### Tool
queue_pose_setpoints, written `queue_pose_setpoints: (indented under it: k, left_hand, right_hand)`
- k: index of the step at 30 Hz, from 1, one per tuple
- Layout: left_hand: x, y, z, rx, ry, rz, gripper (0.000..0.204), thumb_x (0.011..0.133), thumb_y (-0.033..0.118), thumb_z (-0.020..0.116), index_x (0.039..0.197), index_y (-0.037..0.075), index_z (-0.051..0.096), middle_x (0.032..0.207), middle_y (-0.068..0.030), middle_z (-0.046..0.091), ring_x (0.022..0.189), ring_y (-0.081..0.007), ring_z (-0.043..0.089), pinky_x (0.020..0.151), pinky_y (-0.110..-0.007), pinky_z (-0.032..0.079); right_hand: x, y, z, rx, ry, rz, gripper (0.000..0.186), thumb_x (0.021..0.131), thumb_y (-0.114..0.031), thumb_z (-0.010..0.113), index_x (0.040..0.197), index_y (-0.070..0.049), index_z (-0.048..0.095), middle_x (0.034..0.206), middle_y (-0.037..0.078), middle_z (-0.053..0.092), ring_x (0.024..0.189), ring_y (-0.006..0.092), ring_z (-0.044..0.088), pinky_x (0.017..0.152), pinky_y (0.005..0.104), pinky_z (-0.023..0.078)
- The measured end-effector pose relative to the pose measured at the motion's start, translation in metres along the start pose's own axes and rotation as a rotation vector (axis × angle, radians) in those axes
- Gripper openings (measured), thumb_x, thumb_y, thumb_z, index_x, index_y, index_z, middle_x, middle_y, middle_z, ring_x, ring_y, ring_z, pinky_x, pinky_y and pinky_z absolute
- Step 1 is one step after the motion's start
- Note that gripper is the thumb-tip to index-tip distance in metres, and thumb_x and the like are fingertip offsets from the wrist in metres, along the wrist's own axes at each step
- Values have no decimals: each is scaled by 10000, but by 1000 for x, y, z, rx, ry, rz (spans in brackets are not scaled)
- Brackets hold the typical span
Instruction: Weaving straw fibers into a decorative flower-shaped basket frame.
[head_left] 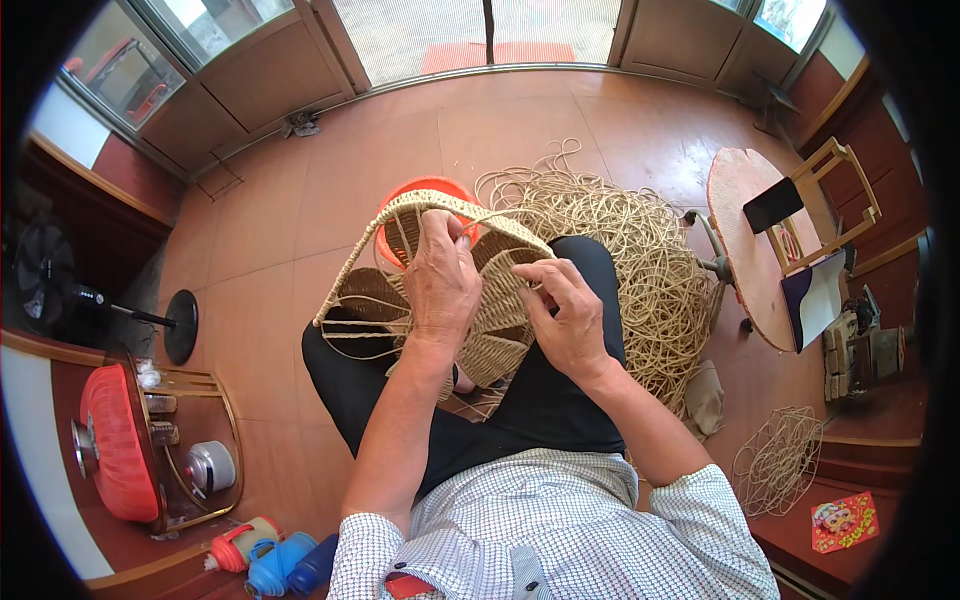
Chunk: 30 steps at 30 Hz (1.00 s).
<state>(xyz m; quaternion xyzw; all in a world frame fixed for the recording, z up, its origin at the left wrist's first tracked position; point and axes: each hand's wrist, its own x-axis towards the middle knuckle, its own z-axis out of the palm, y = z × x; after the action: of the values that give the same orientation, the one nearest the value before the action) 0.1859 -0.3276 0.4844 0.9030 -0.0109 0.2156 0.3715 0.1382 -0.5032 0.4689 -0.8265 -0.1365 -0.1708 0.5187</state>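
A woven straw-coloured piece (pixel 500 290), like a basket with petal-shaped panels and a thick braided rim, lies tilted across my dark-trousered lap. Loose strands stretch over the gaps at its left side. My left hand (pixel 442 285) is closed at the far rim, fingers curled around a straw cord that bends away to the right. Beside the right end of the rim, my right hand (pixel 565 315) is closed with thumb and fingers pressed together. Its fingertips sit against the woven panels, and what they pinch is hidden.
A big heap of loose straw cord (pixel 650 270) covers the floor to the right. Behind the woven piece stands a red-orange basin (pixel 432 184). A round table (pixel 745 240) carries a small wooden chair frame (pixel 850 200). Flasks (pixel 280 562), a rack (pixel 222 430) and a fan (pixel 181 325) stand left.
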Motion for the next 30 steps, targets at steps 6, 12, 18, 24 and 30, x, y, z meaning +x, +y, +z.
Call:
queue_pose_setpoints:
  k: [6, 12, 18, 24, 30]
  left_hand:
    - [-13, -2, -2, -210, 83, -69, 170, 1054, 21, 677, 1129, 42, 526, 942, -103, 631, 786, -266, 678, 714, -427, 544]
    - [-25, -10, -27, -1016, -12, -311, 147, 1095, 64, 684, 1162, 81, 554, 932, 15, 591, 649, -15, 475, 538, -174, 398]
    - [-59, -58, -117, -1129, 41, -403, 314, 1062, 148, 740, 1326, 113, 574, 925, 17, 574, 649, -34, 448, 521, -184, 374]
    - [-122, -190, -273, -976, 460, -632, 246, 1078, 194, 749, 1268, 114, 616, 833, 70, 517, 663, -35, 453, 618, -231, 386]
    - [-250, -289, -400, -754, 889, -969, 351, 1060, 389, 781, 868, 212, 546, 624, 90, 443, 480, -67, 400, 504, -253, 324]
  right_hand:
    - [10, -2, 16, 14, 46, -16, 277, 944, 18, 754, 1204, -75, 769, 1120, 120, 745, 860, 272, 754, 713, 363, 609]
    - [24, -7, 53, -68, 73, -179, 241, 926, -108, 811, 1163, -111, 770, 1075, 96, 724, 973, 300, 727, 845, 437, 569]
    - [36, 3, 73, -195, 115, -289, 158, 909, -176, 841, 1043, -154, 761, 1058, 30, 713, 954, 246, 705, 794, 420, 501]
    - [35, 6, 78, -122, 257, -277, 111, 931, -102, 793, 1018, -99, 723, 1042, 55, 727, 922, 275, 707, 787, 419, 510]
    - [36, 4, 80, -134, 285, -279, 93, 945, -57, 747, 1017, -71, 691, 1046, 72, 723, 923, 290, 707, 776, 430, 516]
